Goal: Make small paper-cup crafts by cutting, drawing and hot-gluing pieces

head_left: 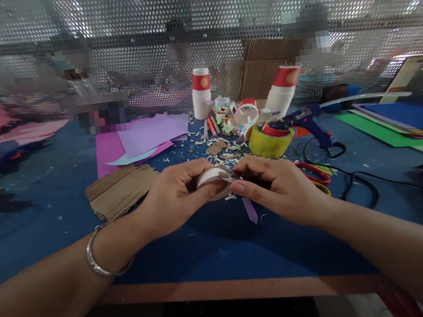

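My left hand (178,198), with a silver bangle at the wrist, is closed on a curved white paper piece (209,176) that resembles part of a paper cup. Close against its right end, my right hand (276,187) is closed in a pinch. Something dark and thin shows between the right fingers, too hidden to name. Below the fingertips a purple paper strip (250,211) lies on the blue table. Scissors with red and yellow handles (314,173) show just behind my right hand, their blades hidden.
Behind the hands are paper scraps (229,149), yellow tape (270,141), a glue gun (312,124) with a black cord, and stacked paper cups (202,96). Purple sheets (151,135) and corrugated cardboard (121,189) lie left; coloured sheets (402,121) lie right. A perforated metal screen stands behind.
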The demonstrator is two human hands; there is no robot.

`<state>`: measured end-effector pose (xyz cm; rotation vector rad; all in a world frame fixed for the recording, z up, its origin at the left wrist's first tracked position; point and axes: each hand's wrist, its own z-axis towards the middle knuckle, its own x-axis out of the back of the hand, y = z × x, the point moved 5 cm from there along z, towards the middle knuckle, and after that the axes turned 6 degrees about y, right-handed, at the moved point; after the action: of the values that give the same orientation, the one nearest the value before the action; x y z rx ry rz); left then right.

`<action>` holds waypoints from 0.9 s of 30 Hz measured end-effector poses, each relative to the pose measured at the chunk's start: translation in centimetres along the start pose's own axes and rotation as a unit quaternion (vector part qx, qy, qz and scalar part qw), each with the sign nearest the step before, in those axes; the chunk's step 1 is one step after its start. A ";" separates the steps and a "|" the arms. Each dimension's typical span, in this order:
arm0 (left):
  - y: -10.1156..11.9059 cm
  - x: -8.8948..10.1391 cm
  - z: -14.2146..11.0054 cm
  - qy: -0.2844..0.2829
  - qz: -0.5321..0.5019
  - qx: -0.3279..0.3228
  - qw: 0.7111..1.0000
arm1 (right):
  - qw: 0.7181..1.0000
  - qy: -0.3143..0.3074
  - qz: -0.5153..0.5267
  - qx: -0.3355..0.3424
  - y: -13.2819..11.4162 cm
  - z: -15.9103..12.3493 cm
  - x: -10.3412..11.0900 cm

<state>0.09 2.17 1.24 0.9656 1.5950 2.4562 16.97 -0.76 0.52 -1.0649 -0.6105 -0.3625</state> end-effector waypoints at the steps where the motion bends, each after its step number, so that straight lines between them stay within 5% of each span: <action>1: 0.0 0.0 0.0 0.000 0.000 0.000 1.000 | 1.000 0.001 -0.006 0.003 0.0 0.0 0.0; 27: 0.2 -0.4 -0.8 -0.012 0.023 0.013 1.000 | 0.993 0.031 -0.057 0.100 -1.9 -0.7 0.3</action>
<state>0.03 1.26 1.03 1.0419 1.6207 2.4491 16.38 -2.21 1.79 -0.8266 -0.6404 -0.4229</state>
